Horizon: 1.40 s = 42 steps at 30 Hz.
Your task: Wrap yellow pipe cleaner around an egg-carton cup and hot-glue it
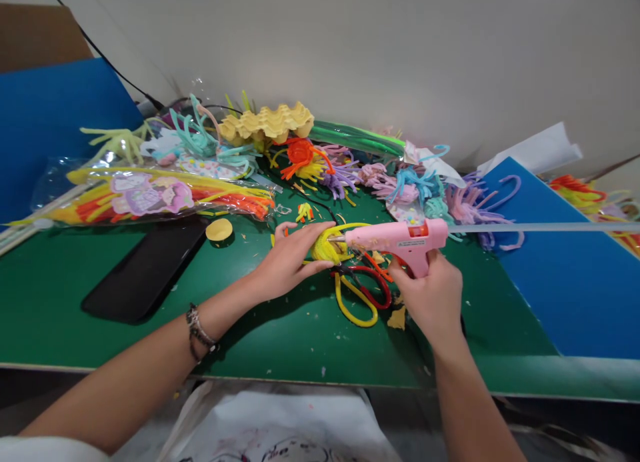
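Note:
My left hand (283, 265) is closed around a wound piece of yellow pipe cleaner (323, 250), thumb below and fingers above. In my right hand (436, 302) is a pink hot glue gun (385, 237), gripped by its handle. Its metal nozzle points left and reaches the yellow coil; whether glue is coming out cannot be seen. A long translucent glue stick (525, 227) sticks out of the gun's back. Just under the coil lie scissors with a red handle (389, 290), beside a yellow loop (356, 321).
A black phone (145, 272) and a round yellow disc (219, 231) lie left on the green table (280, 355). Behind are bagged pipe cleaners (220, 199), an egg carton piece (270, 122) and several pipe-cleaner bundles (300, 154). Blue boards (565, 269) flank the table. Scraps lie about.

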{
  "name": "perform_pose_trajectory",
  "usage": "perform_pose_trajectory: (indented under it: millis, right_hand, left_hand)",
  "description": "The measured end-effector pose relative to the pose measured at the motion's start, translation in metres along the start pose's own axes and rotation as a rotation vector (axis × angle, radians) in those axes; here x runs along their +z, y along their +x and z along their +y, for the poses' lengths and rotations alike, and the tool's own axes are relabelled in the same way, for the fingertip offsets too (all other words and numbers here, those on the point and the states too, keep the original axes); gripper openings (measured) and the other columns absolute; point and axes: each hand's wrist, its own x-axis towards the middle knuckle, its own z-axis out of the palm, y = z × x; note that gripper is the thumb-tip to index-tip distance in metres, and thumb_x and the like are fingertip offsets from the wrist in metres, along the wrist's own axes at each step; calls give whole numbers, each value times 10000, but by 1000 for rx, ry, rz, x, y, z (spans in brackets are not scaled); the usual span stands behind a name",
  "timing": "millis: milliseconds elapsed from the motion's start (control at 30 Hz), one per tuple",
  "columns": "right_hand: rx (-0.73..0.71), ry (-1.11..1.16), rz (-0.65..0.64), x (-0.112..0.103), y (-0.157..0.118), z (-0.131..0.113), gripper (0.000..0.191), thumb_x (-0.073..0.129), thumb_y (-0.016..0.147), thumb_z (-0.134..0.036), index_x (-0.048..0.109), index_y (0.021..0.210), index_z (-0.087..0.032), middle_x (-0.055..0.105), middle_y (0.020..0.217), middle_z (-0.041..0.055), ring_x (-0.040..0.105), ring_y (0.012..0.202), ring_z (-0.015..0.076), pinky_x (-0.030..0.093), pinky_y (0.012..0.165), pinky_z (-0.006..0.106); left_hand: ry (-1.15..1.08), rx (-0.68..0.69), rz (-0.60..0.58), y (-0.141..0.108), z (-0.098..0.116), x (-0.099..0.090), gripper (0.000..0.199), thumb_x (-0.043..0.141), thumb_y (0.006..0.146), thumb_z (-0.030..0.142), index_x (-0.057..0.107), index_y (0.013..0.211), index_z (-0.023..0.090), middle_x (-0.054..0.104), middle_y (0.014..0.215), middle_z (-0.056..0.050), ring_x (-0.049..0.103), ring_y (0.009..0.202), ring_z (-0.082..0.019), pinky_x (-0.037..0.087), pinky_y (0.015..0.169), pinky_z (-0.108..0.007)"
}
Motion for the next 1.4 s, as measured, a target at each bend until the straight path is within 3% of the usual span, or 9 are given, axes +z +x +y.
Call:
perform_pose_trajectory:
  millis: [233,467,633,1133,1400]
  right_hand:
    - [-51,3,6,1,0,5,217,472,611,-352,563,729,-194,592,665,56,491,562,186,377,522,291]
    - [-58,1,-8,0,-1,8,164,457,610,-346,501,693,-212,564,666,48,517,597,204,407,555,314]
    - [-47,-5,-27,-1,-2,10,113,451,607,-337,418,619,-230,570,681,60,532,615,211,419,569,322]
    - [-117,-44,7,-1,-5,16,86,446,646,-301,391,616,-242,460,596,17,541,641,224,420,554,310]
    - [-167,-59,-10,-2,-7,19,46,440,672,-274,434,661,-229,543,697,52,548,663,221,413,545,307]
  left_hand:
    - [-5,-22,-1,0,1,-2,454,422,891,358,334,1312,213,520,1309,-116,496,1170,-235,183,983,-369]
    - [-6,-24,-3,0,2,-3,505,433,882,355,289,1354,251,517,1313,-101,492,1174,-249,190,986,-383]
    - [-2,-21,4,0,1,-3,480,423,887,351,317,1336,215,517,1309,-120,487,1183,-241,192,985,-373]
    - [-8,-43,21,0,0,-3,470,418,886,405,351,1307,207,513,1321,-116,479,1190,-238,186,995,-368]
    - [-12,-34,30,0,0,-3,473,426,884,399,349,1304,194,512,1318,-119,481,1187,-239,187,991,-366]
